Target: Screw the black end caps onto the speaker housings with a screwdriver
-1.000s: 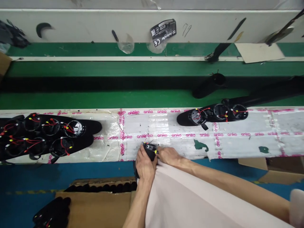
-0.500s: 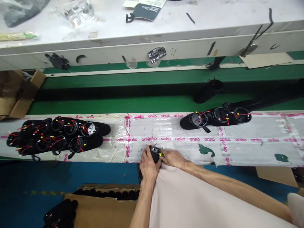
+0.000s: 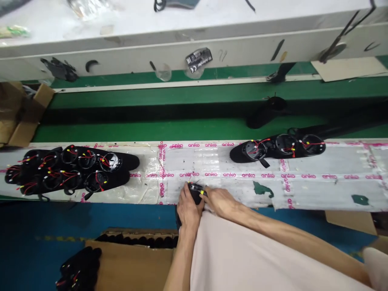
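My left hand is wrapped around a black cylindrical housing at the near edge of the bench strip. Its round end faces up, with thin wires sticking out at the top. Pressed to the right side of that end, my right hand has its fingers closed on a small dark piece with a yellow end; its exact kind is too small to tell. Similar black housings with red wires stand grouped on the left. Three more black housings are in a row on the right.
Pink-printed clear plastic covers the bench strip, with a green belt behind it. A white shelf runs across the back. Cardboard boxes stand at far left and below, near more black housings.
The view has tilted down slightly, so the shelf sits higher in the picture. Both hands stay at the black housing, with the right hand's fingers shifted a little along its top.
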`<act>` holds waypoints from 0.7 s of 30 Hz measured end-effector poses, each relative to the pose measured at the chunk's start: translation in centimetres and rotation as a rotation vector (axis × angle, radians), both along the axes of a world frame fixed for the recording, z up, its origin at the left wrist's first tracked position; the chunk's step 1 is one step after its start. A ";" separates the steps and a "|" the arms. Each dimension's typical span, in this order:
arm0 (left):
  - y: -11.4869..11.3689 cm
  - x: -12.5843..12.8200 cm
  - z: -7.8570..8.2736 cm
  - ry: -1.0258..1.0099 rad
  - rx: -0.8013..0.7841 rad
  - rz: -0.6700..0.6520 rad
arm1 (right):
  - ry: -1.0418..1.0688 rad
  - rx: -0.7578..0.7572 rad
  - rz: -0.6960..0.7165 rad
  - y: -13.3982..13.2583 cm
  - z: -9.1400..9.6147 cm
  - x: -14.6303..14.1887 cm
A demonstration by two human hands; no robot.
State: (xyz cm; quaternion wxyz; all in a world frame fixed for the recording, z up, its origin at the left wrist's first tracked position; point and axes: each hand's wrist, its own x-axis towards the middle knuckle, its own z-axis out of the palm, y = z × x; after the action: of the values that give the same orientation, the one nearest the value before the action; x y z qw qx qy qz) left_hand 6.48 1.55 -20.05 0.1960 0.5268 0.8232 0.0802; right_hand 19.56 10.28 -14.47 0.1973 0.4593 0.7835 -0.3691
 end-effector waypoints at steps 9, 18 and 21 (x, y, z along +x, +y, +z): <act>0.1 0.1 0.2 -0.005 -0.009 -0.005 | -0.050 -0.093 0.060 0.2 -1.6 0.0; 0.0 0.3 0.4 0.017 -0.035 -0.025 | -0.088 -0.114 0.039 0.3 -1.7 -0.5; 0.1 0.4 0.4 0.025 -0.041 -0.031 | -0.098 -0.114 0.036 0.2 -1.7 -0.4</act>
State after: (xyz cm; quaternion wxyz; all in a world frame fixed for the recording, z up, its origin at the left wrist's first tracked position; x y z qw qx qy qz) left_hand 6.85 1.61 -19.68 0.1975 0.5364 0.8188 0.0536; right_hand 19.13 10.50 -16.14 0.2681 0.4508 0.7586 -0.3865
